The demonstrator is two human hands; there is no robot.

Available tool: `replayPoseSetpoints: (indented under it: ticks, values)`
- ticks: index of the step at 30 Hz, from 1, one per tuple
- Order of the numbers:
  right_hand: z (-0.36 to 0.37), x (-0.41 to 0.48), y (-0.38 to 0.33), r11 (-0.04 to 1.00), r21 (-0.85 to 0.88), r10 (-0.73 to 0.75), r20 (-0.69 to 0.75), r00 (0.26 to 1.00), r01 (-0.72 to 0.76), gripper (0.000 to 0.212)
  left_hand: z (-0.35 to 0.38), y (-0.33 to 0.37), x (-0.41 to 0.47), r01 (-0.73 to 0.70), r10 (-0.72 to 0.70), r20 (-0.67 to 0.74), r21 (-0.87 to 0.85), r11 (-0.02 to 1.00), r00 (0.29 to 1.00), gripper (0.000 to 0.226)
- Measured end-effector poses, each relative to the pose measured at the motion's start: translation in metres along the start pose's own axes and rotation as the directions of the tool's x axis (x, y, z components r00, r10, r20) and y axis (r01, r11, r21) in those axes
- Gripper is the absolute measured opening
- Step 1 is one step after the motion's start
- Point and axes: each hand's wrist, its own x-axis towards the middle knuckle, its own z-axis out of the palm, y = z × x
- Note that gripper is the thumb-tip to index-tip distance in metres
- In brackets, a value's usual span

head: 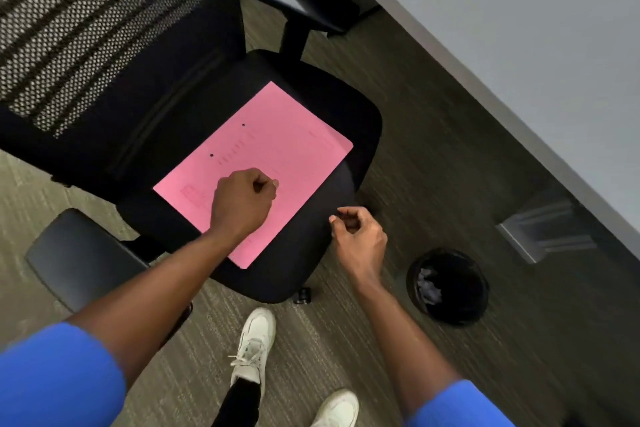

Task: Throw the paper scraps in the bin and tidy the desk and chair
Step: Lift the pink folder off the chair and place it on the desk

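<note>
A pink folder [277, 135] lies flat on the black seat of the office chair [194, 107]. My left hand [242, 201] hovers over the folder's near half with its fingers curled shut; nothing shows in it. My right hand [356, 239] is over the seat's front right edge, fingers loosely curled and apart, holding nothing that I can see. A round black bin [464, 312] stands on the carpet to the right of the chair, with crumpled white paper scraps [427, 288] inside it.
The grey desk [536, 28] runs diagonally across the upper right, with a metal leg foot [547, 232] beyond the bin. The chair's armrests [83, 260] stick out at lower left and top centre. My white shoes [254, 347] stand on the carpet below the seat.
</note>
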Motion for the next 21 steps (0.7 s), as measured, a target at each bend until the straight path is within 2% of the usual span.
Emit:
replayPoseSetpoints:
  ticks: [4, 7, 10, 13, 15, 21]
  values:
    - [0.03, 0.006, -0.02, 0.99, 0.088, 0.106, 0.068, 0.992, -0.111, 0.028, -0.035, -0.002, 0.035, 0.07, -0.052, -0.089, 0.207, 0.976, 0.995, 0.025]
    - [0.047, 0.007, -0.034, 0.972, 0.13, 0.188, 0.088, 0.978, -0.198, 0.03, -0.06, -0.005, 0.056, 0.102, -0.039, -0.183, 0.349, 0.932, 0.982, 0.025]
    - [0.058, 0.006, -0.044, 0.958, 0.121, 0.255, 0.058, 0.965, -0.26, 0.034, -0.077, -0.02, 0.076, 0.105, -0.051, -0.134, 0.443, 0.89, 0.99, 0.047]
    - [0.066, 0.007, -0.052, 0.957, 0.054, 0.283, 0.053, 0.958, -0.286, 0.046, -0.082, -0.036, 0.09, 0.127, -0.119, -0.046, 0.425, 0.896, 0.992, 0.068]
    - [0.07, 0.008, -0.056, 0.949, 0.041, 0.309, 0.053, 0.949, -0.312, 0.053, -0.082, -0.042, 0.094, 0.125, -0.135, 0.002, 0.376, 0.918, 0.991, 0.074]
    - [0.076, 0.005, -0.065, 0.928, 0.052, 0.368, 0.05, 0.929, -0.37, 0.056, -0.077, -0.058, 0.1, 0.129, -0.156, 0.047, 0.359, 0.924, 0.987, 0.067]
